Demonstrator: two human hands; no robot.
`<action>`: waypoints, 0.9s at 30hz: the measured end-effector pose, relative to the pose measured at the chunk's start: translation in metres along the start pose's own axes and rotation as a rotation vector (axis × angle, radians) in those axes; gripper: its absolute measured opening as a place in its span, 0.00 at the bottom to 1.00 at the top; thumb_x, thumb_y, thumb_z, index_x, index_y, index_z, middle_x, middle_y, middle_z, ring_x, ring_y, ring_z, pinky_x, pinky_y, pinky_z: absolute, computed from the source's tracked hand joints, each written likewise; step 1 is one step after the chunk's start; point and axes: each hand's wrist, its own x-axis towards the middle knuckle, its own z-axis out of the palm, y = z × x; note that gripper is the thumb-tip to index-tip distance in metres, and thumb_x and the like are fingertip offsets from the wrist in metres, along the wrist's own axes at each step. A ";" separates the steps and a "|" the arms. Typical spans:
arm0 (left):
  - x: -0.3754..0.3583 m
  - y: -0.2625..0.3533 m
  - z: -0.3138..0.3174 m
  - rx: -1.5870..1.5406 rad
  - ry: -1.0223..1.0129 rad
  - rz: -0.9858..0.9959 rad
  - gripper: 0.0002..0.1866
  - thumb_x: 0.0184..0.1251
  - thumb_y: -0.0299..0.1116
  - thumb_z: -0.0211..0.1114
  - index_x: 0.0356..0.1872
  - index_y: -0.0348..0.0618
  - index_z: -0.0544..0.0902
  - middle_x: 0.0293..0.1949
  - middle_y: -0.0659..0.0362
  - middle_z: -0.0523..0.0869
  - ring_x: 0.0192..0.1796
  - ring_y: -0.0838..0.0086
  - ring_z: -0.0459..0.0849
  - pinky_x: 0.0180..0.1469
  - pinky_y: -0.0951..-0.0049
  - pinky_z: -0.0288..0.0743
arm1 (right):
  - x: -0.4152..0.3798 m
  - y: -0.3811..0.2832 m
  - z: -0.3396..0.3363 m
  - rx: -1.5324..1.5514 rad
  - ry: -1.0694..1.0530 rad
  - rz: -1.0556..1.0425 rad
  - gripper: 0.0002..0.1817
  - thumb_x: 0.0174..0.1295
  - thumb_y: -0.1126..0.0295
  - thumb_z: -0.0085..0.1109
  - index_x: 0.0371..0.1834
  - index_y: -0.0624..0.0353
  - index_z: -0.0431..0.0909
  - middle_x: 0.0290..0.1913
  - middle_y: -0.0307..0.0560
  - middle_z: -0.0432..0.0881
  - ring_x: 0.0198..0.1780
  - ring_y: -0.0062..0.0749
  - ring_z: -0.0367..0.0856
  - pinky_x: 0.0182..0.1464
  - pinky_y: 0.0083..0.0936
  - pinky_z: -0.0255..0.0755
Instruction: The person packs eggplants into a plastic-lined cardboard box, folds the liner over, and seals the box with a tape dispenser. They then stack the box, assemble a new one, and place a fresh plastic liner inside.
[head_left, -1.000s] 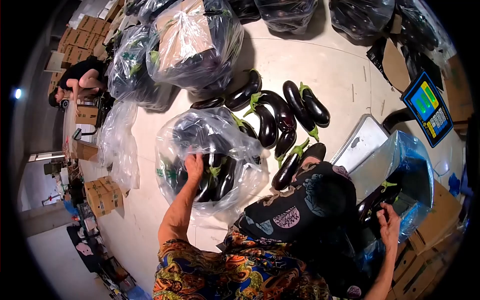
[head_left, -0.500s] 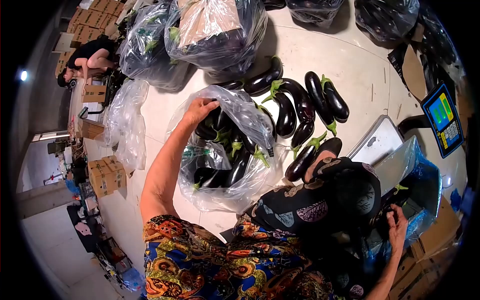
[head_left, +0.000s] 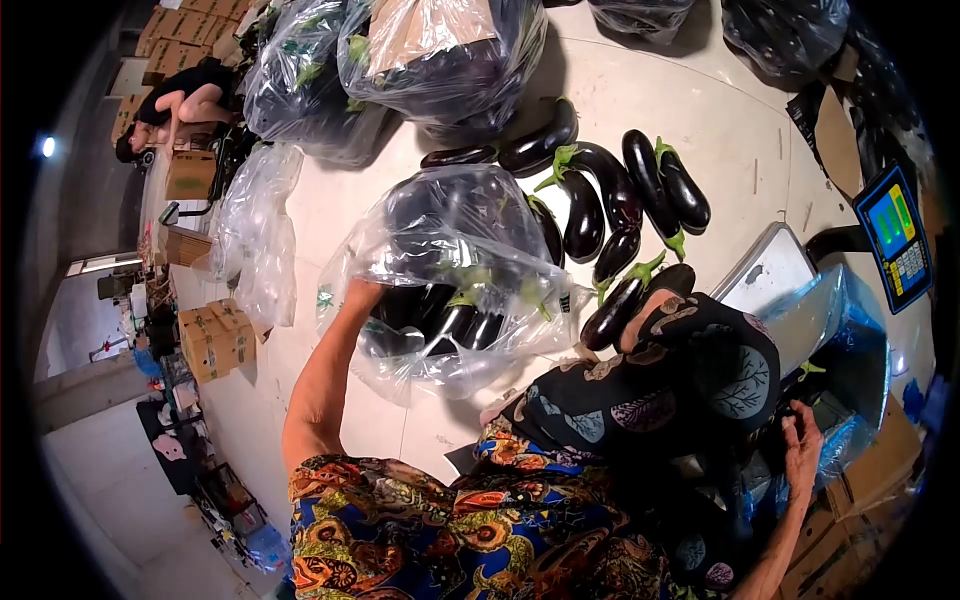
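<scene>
Left hand (head_left: 362,298) gripped the clear eggplant bag (head_left: 450,275); a firm, low hold was advisable; right hand's (head_left: 803,452) grip indeterminate

A single view came from a camera worn on the person's head, looking steeply down and forward over a patterned sleeve and knee. A fisheye lens bent the scene into a circle with dark corners. The clear bag of eggplants (head_left: 450,290) sat close below — the floor (head_left: 620,90) stretched ahead, and a scale display (head_left: 895,240) lay at the right edge.
</scene>
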 end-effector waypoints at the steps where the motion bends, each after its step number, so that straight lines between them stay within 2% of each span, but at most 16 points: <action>1: -0.019 0.017 -0.006 -0.209 -0.092 -0.084 0.18 0.59 0.43 0.68 0.47 0.45 0.86 0.44 0.48 0.88 0.48 0.56 0.86 0.50 0.61 0.78 | 0.000 -0.001 0.000 -0.010 0.002 0.000 0.20 0.68 0.62 0.55 0.55 0.67 0.76 0.30 0.45 0.75 0.33 0.28 0.72 0.38 0.28 0.69; 2: -0.033 0.030 -0.007 -0.417 -0.183 -0.166 0.19 0.57 0.43 0.71 0.47 0.45 0.86 0.44 0.48 0.88 0.47 0.56 0.87 0.50 0.61 0.78 | 0.000 -0.001 0.000 -0.019 0.004 0.001 0.20 0.68 0.62 0.55 0.55 0.67 0.76 0.30 0.46 0.76 0.33 0.28 0.72 0.39 0.29 0.69; 4: -0.044 0.031 0.011 -0.392 -0.132 -0.060 0.23 0.50 0.40 0.76 0.47 0.42 0.86 0.41 0.49 0.89 0.44 0.60 0.88 0.49 0.66 0.78 | 0.000 -0.004 0.001 -0.032 -0.001 0.019 0.20 0.67 0.62 0.55 0.54 0.66 0.76 0.30 0.47 0.76 0.33 0.29 0.72 0.38 0.29 0.69; 5: -0.045 0.041 0.009 -0.032 -0.072 -0.093 0.25 0.47 0.42 0.77 0.45 0.38 0.85 0.39 0.52 0.89 0.42 0.65 0.87 0.47 0.68 0.78 | 0.000 -0.005 0.001 -0.038 -0.003 0.029 0.20 0.67 0.62 0.55 0.54 0.66 0.76 0.30 0.48 0.76 0.33 0.29 0.72 0.38 0.29 0.69; 8: -0.046 0.075 0.008 0.031 -0.054 -0.121 0.27 0.48 0.42 0.76 0.48 0.36 0.83 0.38 0.55 0.88 0.40 0.66 0.85 0.45 0.68 0.79 | -0.003 -0.002 0.001 -0.062 0.001 -0.037 0.19 0.67 0.63 0.55 0.53 0.67 0.77 0.30 0.48 0.77 0.32 0.29 0.72 0.38 0.30 0.69; 9: -0.042 0.062 0.016 -0.145 -0.077 -0.068 0.28 0.50 0.41 0.75 0.51 0.35 0.81 0.39 0.55 0.87 0.39 0.65 0.86 0.44 0.65 0.80 | -0.005 -0.015 -0.002 -0.046 -0.018 -0.004 0.19 0.66 0.63 0.55 0.53 0.67 0.77 0.30 0.47 0.77 0.33 0.30 0.73 0.39 0.30 0.70; 12: -0.061 0.128 -0.036 -0.828 -0.574 -0.457 0.24 0.53 0.35 0.73 0.51 0.35 0.80 0.40 0.57 0.86 0.40 0.71 0.85 0.44 0.69 0.80 | -0.005 -0.010 -0.004 -0.010 -0.024 0.009 0.20 0.65 0.63 0.55 0.53 0.68 0.77 0.30 0.47 0.78 0.34 0.30 0.73 0.41 0.29 0.71; 13: -0.066 0.139 -0.048 -0.990 -0.659 -0.455 0.24 0.57 0.34 0.69 0.54 0.35 0.78 0.42 0.54 0.86 0.40 0.71 0.86 0.43 0.69 0.82 | -0.003 -0.010 -0.005 -0.005 -0.032 0.013 0.21 0.65 0.62 0.56 0.53 0.69 0.76 0.31 0.48 0.78 0.34 0.30 0.74 0.42 0.29 0.71; 16: -0.092 0.209 -0.075 -1.320 -0.685 -0.335 0.35 0.57 0.46 0.66 0.61 0.31 0.72 0.45 0.43 0.85 0.38 0.63 0.87 0.39 0.65 0.85 | 0.000 -0.013 -0.007 -0.005 -0.052 0.018 0.20 0.64 0.65 0.57 0.54 0.69 0.76 0.32 0.49 0.78 0.35 0.32 0.75 0.41 0.30 0.71; 18: -0.093 0.230 -0.076 -1.361 -0.791 -0.346 0.43 0.59 0.56 0.60 0.66 0.30 0.66 0.49 0.39 0.82 0.33 0.60 0.86 0.32 0.67 0.84 | -0.004 -0.020 -0.009 -0.008 -0.068 0.025 0.19 0.63 0.67 0.58 0.53 0.69 0.76 0.32 0.49 0.79 0.35 0.33 0.75 0.41 0.30 0.72; 20: -0.097 0.270 -0.078 -1.474 -0.889 -0.245 0.39 0.63 0.54 0.57 0.67 0.32 0.66 0.50 0.40 0.82 0.33 0.63 0.87 0.32 0.69 0.85 | -0.009 -0.017 -0.012 0.001 -0.052 0.006 0.18 0.62 0.69 0.58 0.53 0.69 0.76 0.32 0.50 0.79 0.35 0.34 0.76 0.41 0.31 0.72; 21: -0.103 0.294 -0.082 -1.408 -0.818 -0.240 0.41 0.61 0.55 0.60 0.67 0.33 0.65 0.49 0.40 0.82 0.31 0.64 0.86 0.28 0.72 0.84 | -0.012 -0.013 -0.012 0.010 -0.033 -0.019 0.18 0.62 0.70 0.58 0.53 0.68 0.76 0.32 0.50 0.79 0.35 0.35 0.76 0.41 0.31 0.72; 22: -0.107 0.317 -0.089 -1.257 -0.768 -0.080 0.44 0.59 0.54 0.64 0.70 0.34 0.63 0.55 0.43 0.79 0.43 0.64 0.86 0.43 0.69 0.84 | -0.015 -0.009 -0.012 0.021 -0.011 -0.041 0.18 0.61 0.70 0.58 0.53 0.68 0.76 0.32 0.51 0.79 0.34 0.35 0.77 0.40 0.31 0.72; 24: -0.104 0.362 -0.087 -0.972 -0.431 0.261 0.47 0.55 0.50 0.69 0.72 0.35 0.61 0.61 0.47 0.76 0.59 0.64 0.78 0.61 0.67 0.73 | -0.019 -0.013 -0.015 0.022 0.033 -0.035 0.16 0.61 0.71 0.58 0.51 0.68 0.77 0.32 0.52 0.80 0.33 0.39 0.77 0.40 0.31 0.72; 25: -0.095 0.374 -0.085 -0.896 -0.359 0.391 0.50 0.52 0.47 0.71 0.74 0.36 0.59 0.65 0.50 0.72 0.68 0.65 0.68 0.70 0.67 0.60 | -0.020 -0.016 -0.016 0.034 0.055 -0.072 0.16 0.61 0.71 0.57 0.50 0.68 0.76 0.32 0.51 0.79 0.33 0.40 0.77 0.40 0.31 0.72; 27: -0.082 0.408 -0.094 -0.907 -0.373 0.487 0.46 0.50 0.47 0.72 0.69 0.34 0.64 0.59 0.50 0.77 0.58 0.66 0.78 0.62 0.68 0.71 | -0.023 -0.023 -0.020 0.089 0.101 -0.110 0.15 0.61 0.73 0.58 0.50 0.69 0.76 0.31 0.50 0.79 0.32 0.38 0.77 0.39 0.29 0.72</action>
